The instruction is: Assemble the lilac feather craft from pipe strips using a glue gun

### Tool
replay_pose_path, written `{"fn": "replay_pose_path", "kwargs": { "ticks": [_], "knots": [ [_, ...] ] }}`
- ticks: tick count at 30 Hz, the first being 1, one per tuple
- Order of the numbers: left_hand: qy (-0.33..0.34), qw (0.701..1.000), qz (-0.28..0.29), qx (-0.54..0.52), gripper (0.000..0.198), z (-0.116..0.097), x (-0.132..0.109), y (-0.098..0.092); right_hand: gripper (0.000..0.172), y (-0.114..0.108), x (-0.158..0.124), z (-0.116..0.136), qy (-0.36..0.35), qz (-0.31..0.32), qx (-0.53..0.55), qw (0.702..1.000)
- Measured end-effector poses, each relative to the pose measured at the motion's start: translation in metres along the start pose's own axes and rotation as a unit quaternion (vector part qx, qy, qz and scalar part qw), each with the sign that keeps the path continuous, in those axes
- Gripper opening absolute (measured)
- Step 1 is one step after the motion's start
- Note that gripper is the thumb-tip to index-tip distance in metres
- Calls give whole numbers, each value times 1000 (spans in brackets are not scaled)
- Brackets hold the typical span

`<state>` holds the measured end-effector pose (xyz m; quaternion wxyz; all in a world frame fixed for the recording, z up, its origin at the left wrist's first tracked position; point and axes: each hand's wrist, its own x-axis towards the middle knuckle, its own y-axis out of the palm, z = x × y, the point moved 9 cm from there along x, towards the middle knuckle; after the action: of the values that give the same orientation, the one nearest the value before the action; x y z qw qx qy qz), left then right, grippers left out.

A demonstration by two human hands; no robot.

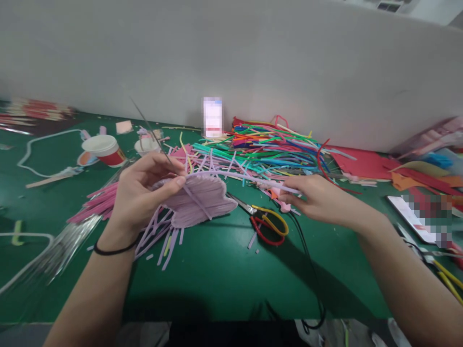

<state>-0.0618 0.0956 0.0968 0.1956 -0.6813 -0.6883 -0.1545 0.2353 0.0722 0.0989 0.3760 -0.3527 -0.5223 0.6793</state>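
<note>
My left hand (144,188) is closed around a flat, lobed piece made of lilac pipe cleaners (197,202), held just above the green table (224,274). A thin metal wire (152,132) sticks up and away from the same hand. My right hand (314,197) pinches a single lilac pipe cleaner (253,182) that runs leftward to the lilac piece. Loose lilac strands (159,241) lie on the table under the left hand.
Scissors with red and yellow handles (267,224) lie between my hands. A big heap of coloured pipe cleaners (267,147) sits behind. A paper cup (103,149) stands at left, pink pipe cleaners (97,202) beside it, red and orange sheets (365,164) and a phone (415,217) at right.
</note>
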Motion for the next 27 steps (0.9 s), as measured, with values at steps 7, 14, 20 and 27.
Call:
{"fn": "replay_pose_path", "kwargs": {
  "ticks": [7, 14, 20, 27],
  "knots": [
    [-16, 1000, -23, -10, 18, 5, 3, -10, 32, 34, -56, -49, 130, 90, 62, 986],
    [5, 1000, -30, -3, 17, 7, 3, -14, 25, 50, -89, -92, 273, -3, 58, 960],
    [56, 998, -5, 37, 20, -2, 0, -7, 47, 79, -42, -89, 322, -75, 58, 942],
    [117, 986, -10, 117, 22, -19, -9, 10, 67, 102, -8, -83, 355, -46, -89, 930]
  ]
}}
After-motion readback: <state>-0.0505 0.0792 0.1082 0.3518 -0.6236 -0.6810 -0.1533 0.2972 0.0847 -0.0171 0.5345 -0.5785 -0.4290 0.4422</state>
